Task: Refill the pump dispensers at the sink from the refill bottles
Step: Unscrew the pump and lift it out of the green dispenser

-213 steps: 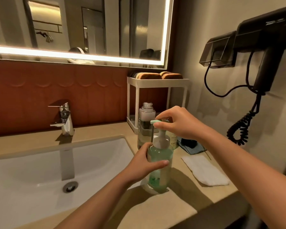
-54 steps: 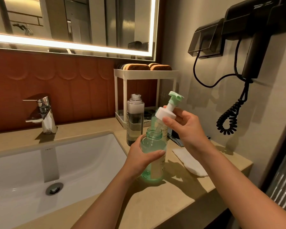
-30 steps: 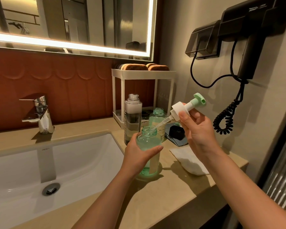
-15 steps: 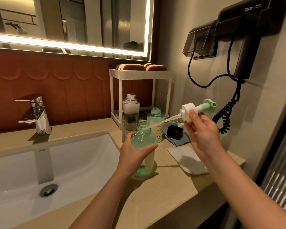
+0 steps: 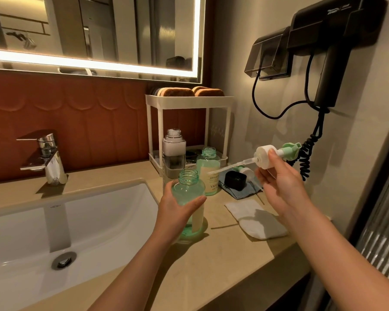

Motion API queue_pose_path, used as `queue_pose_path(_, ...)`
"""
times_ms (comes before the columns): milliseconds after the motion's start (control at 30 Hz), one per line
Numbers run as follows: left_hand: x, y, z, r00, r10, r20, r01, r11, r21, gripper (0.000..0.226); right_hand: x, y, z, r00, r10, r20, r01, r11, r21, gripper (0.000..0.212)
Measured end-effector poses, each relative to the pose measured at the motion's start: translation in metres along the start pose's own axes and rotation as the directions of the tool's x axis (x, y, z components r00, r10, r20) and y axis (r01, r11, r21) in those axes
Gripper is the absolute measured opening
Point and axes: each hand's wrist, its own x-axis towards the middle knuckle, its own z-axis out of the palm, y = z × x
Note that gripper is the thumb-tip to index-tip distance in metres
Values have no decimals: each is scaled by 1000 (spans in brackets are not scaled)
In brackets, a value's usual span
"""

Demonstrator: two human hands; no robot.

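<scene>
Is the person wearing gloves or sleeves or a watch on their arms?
No gloves! The left hand and right hand are both bare. The left forearm and right forearm are bare too, with no sleeves in view. I see no watch, bracelet or rings. The nails look short and unpainted.

The sink (image 5: 99, 221) is set in the counter (image 5: 211, 265) at left, with the faucet (image 5: 52, 162) behind it. Just right of the sink, the left hand (image 5: 177, 212) holds the dispenser bottle (image 5: 188, 187) upright. Behind it stand a tall bottle (image 5: 173, 153) and, to that one's right, a shorter bottle (image 5: 209, 173), both in front of a rack (image 5: 189, 102) in the corner. Further right, the right hand (image 5: 279, 187) holds the pump head (image 5: 265, 157) above a cloth (image 5: 240, 191) bearing a cap (image 5: 235, 180). A towel (image 5: 256, 218) lies nearer, before the cloth. A hair dryer (image 5: 332, 52) hangs on the right wall.
</scene>
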Motion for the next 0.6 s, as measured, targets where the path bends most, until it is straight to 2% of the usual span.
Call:
queue_pose_path(167, 12, -2, 0, 1000, -17, -19, 17, 999, 31, 78, 17, -9, -6, 999, -12, 40, 18, 989, -147, 11)
queue_pose_path(300, 25, -4, 5, 998, -43, -56, 46, 997, 60, 80, 33, -12, -7, 992, -50, 116, 96, 897, -432, 27)
queue_pose_path(433, 36, -9, 8, 991, -48, -125, 70, 982, 175, 84, 43, -12, -2, 962, -65, 267, 248, 624, -741, 26)
queue_pose_path(500, 41, -11, 9, 985, -28, -168, 71, 964, 258, 85, 50, -9, 3, 935, -38, 352, 324, 494, -807, 27)
queue_pose_path(600, 44, -13, 10, 983, -5, -185, 58, 957, 283, 84, 58, 0, 8, 884, 77, 461, 416, 316, -852, 31)
